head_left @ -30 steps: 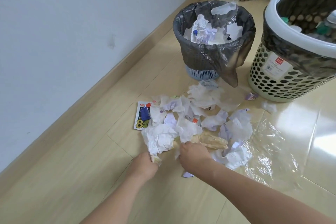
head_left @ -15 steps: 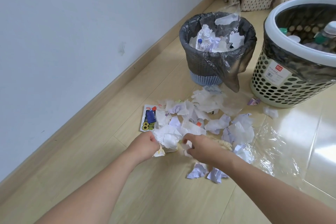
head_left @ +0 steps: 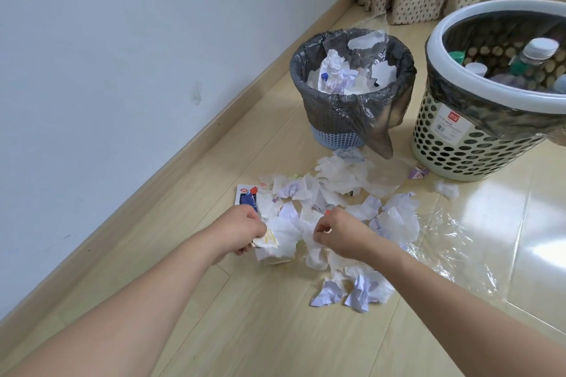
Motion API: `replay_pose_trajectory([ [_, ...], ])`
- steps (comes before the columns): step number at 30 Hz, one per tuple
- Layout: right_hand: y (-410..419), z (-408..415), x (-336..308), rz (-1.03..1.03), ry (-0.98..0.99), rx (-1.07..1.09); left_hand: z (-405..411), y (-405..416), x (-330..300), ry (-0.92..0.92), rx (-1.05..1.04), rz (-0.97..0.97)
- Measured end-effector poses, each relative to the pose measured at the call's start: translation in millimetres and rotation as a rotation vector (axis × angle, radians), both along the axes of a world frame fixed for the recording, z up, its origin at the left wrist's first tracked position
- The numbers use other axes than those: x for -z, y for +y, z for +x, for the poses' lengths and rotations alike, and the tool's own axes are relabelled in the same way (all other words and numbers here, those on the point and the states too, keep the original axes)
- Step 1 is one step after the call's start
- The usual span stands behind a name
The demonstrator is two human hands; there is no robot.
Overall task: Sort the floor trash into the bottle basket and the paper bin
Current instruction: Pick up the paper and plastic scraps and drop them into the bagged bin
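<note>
Left hand [head_left: 242,231] closed on a bunch of white paper [head_left: 277,242] at the near-left edge of the floor pile, a yellow-marked scrap pinched under the thumb; gripped low, apparently to gather several pieces in one lift. Right hand [head_left: 338,237] curled over the middle of the pile [head_left: 346,202], fingers bent inward on crumpled tissue; hard to tell whether anything is truly held. Both set side by side, seemingly to scoop from two flanks. Ahead, lined paper bin [head_left: 350,107] standing near the wall, already part-filled with crumpled sheets, its dark liner sagging down the front toward the pile. Just right of it, perforated bottle basket [head_left: 477,144] holding capped bottles [head_left: 537,53]; no bottles visible on the floor, so only paper apparently left to sort. Printed card [head_left: 243,196] lying flat at the pile's far-left edge, partly under tissue. Clear plastic sheet [head_left: 459,242] spread on the floor at right, under the pile's edge, easy to drag along with a handful.
</note>
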State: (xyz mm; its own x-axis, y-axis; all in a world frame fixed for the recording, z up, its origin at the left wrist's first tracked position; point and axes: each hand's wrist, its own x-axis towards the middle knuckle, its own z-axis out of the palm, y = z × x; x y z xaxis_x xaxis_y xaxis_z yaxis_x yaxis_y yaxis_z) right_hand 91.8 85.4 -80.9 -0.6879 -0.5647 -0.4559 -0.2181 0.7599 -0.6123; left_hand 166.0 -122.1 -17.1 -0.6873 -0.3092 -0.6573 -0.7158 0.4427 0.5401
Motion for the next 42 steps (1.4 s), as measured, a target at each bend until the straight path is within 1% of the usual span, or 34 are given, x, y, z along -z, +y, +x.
replay_pose_trajectory([
  [3, 3, -15, -18, -0.037, -0.117, 0.096, -19, 0, -18, 0.031, -0.068, 0.066],
  [6, 9, -34, -42, -0.13, -0.158, 0.2, -43, 0, -36, 0.084, -0.127, 0.135],
  [8, 14, -48, -58, -0.211, -0.168, 0.246, -62, 3, -48, 0.142, -0.155, 0.165],
  [11, 17, -69, -80, -0.288, -0.13, 0.262, -95, 12, -66, 0.263, -0.203, 0.2],
  [14, 19, -95, -102, -0.389, -0.058, 0.348, -131, 21, -82, 0.393, -0.209, 0.207],
  [16, 21, -120, -118, -0.443, 0.009, 0.451, -158, 27, -93, 0.488, -0.197, 0.205],
  [19, 22, -159, -139, -0.455, 0.222, 0.628, -200, 37, -106, 0.607, -0.208, 0.175],
  [21, 20, -181, -150, -0.451, 0.331, 0.715, -226, 43, -110, 0.643, -0.221, 0.178],
  [23, 15, -196, -160, -0.442, 0.295, 0.757, -245, 46, -108, 0.63, -0.208, 0.166],
  [25, 9, -199, -164, -0.375, 0.175, 0.742, -249, 42, -99, 0.609, -0.206, 0.064],
  [26, 8, -197, -163, -0.347, 0.158, 0.717, -246, 39, -93, 0.611, -0.209, 0.003],
  [27, 7, -195, -158, -0.331, 0.185, 0.688, -238, 35, -87, 0.612, -0.205, -0.045],
  [30, 8, -173, -132, -0.372, 0.423, 0.661, -197, 19, -56, 0.583, -0.189, -0.149],
  [33, 13, -131, -102, -0.472, 0.579, 0.619, -137, 1, -15, 0.434, -0.149, -0.272],
  [35, 16, -94, -71, -0.494, 0.705, 0.478, -96, -7, 15, 0.321, -0.124, -0.293],
  [36, 20, -76, -54, -0.473, 0.734, 0.39, -78, -9, 30, 0.27, -0.093, -0.302],
  [37, 24, -59, -35, -0.423, 0.725, 0.303, -60, -10, 43, 0.229, -0.036, -0.317],
  [39, 37, -35, 1, -0.217, 0.607, 0.146, -28, -6, 64, 0.14, 0.149, -0.368],
  [41, 50, -18, 29, 0.026, 0.445, 0.061, -4, 3, 78, 0.056, 0.338, -0.461],
  [42, 55, -12, 38, 0.114, 0.381, 0.044, 4, 9, 82, 0.031, 0.404, -0.517],
])
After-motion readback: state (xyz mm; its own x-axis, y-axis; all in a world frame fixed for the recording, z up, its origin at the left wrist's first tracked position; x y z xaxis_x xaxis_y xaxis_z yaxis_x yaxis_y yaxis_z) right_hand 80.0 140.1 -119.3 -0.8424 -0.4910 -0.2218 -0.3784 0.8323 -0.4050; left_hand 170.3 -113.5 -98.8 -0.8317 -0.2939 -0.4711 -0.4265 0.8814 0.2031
